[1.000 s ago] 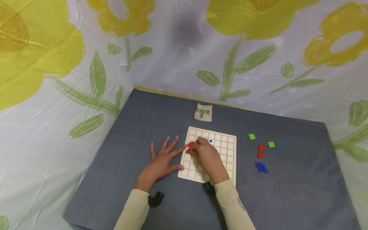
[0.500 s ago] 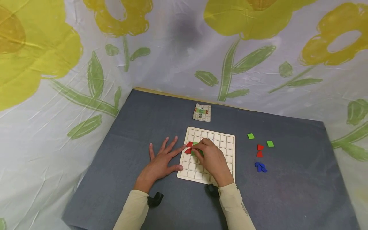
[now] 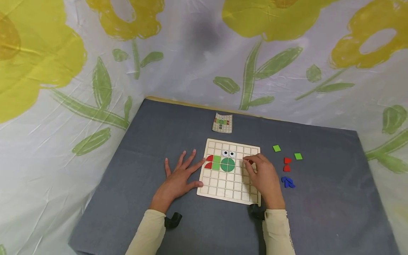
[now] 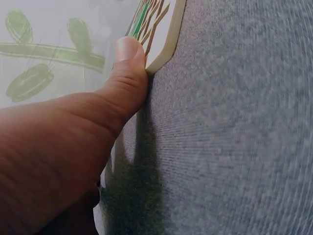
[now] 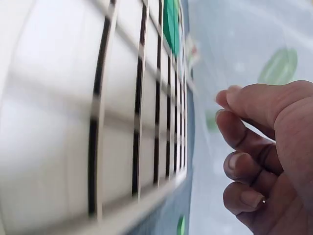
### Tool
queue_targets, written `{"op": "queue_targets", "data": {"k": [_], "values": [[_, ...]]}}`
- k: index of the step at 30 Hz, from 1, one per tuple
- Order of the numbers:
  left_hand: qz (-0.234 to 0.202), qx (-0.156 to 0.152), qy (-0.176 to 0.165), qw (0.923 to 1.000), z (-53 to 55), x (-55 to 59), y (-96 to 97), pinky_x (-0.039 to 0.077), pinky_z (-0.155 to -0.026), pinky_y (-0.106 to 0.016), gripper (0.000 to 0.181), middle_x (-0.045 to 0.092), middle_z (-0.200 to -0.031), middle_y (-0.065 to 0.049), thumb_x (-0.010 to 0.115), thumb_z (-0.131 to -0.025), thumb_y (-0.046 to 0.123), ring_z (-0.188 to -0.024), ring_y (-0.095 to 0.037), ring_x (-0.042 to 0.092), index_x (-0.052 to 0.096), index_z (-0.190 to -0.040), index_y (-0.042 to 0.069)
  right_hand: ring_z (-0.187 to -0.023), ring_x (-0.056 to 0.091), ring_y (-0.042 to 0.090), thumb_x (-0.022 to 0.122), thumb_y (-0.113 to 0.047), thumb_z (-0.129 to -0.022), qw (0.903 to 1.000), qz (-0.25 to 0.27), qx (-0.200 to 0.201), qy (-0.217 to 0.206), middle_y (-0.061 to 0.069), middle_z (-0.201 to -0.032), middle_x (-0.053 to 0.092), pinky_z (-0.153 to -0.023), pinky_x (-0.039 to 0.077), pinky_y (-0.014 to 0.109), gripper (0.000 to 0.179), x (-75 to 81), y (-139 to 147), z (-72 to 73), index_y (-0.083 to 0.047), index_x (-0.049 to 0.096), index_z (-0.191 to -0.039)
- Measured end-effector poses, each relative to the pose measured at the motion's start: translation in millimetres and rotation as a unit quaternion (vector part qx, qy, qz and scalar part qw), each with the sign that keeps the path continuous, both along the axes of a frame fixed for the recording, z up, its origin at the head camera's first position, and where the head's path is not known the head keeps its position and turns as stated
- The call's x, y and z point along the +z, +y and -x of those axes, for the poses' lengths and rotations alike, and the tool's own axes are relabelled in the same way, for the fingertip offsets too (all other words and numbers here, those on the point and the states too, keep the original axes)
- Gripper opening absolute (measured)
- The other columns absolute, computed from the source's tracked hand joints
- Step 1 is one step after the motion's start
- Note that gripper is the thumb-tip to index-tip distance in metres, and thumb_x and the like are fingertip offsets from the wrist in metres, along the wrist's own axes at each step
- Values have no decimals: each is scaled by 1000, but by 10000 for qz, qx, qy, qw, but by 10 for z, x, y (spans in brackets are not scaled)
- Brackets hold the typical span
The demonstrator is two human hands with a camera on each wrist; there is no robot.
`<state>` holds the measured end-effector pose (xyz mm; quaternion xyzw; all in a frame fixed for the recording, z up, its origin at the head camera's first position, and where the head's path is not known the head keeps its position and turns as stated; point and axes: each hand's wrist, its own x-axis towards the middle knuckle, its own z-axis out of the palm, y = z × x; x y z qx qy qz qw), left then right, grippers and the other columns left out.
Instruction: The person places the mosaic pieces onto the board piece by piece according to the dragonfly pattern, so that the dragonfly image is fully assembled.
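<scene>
A wooden grid board (image 3: 216, 183) lies on the dark table. At its left edge rest the spread fingers of my left hand (image 3: 177, 182); in the left wrist view the thumb (image 4: 128, 68) touches the board's corner. Over the board's right side hovers my right hand (image 3: 267, 179), its fingers loosely bent, and the right wrist view shows nothing between the fingertips. Set in the grid are two red quarter-round pieces (image 3: 209, 162), light green squares (image 3: 216, 163), a dark green circle of quarter pieces (image 3: 227, 164) and two eye pieces (image 3: 225, 153).
Right of the board lie two light green squares (image 3: 276, 148), two red pieces (image 3: 287, 168) and a small cluster of blue pieces (image 3: 288, 182). Behind the board is a card (image 3: 222, 123) with a printed grid picture. A flower-patterned cloth (image 3: 178, 71) hangs behind the table.
My right hand has lifted off the pieces and moved right across the board, uncovering the green squares, the green circle and the eyes. The left hand stays in place.
</scene>
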<state>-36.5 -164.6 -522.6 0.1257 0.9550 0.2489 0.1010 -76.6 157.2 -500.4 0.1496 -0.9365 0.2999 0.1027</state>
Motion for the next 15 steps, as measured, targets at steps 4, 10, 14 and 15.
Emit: {"op": "queue_targets", "data": {"k": [4, 10, 14, 15], "values": [[13, 24, -6, 10000, 5, 12, 13, -13, -112, -85, 91, 13, -178, -1, 73, -86, 64, -164, -37, 1, 37, -165, 39, -63, 44, 13, 76, -16, -100, 9992, 22, -398, -94, 1, -89, 63, -53, 39, 30, 14, -18, 231, -5, -10, 80, -113], [45, 76, -9, 10000, 15, 20, 38, -12, -112, -85, 91, 13, -178, -1, 75, -85, 62, -164, -37, 1, 37, -165, 40, -61, 44, 16, 76, -15, -101, 9963, -42, -856, -33, 2, -81, 57, -53, 36, 32, 15, -26, 534, 19, -8, 81, -113], [69, 114, -12, 9999, 18, 30, 50, -13, -112, -86, 91, 14, -178, -1, 76, -85, 61, -164, -37, 2, 37, -165, 41, -64, 46, 18, 75, -15, -101, 9939, -80, -1096, 78, 5, -80, 58, -58, 37, 35, 14, -8, 672, 63, -8, 80, -112], [70, 117, -10, 9999, 20, 32, 55, -13, -111, -86, 91, 14, -178, -1, 76, -85, 60, -164, -38, 2, 37, -165, 41, -65, 46, 19, 74, -15, -101, 9934, -77, -1141, 79, 6, -80, 58, -59, 37, 36, 14, 0, 699, 76, -7, 80, -112]]}}
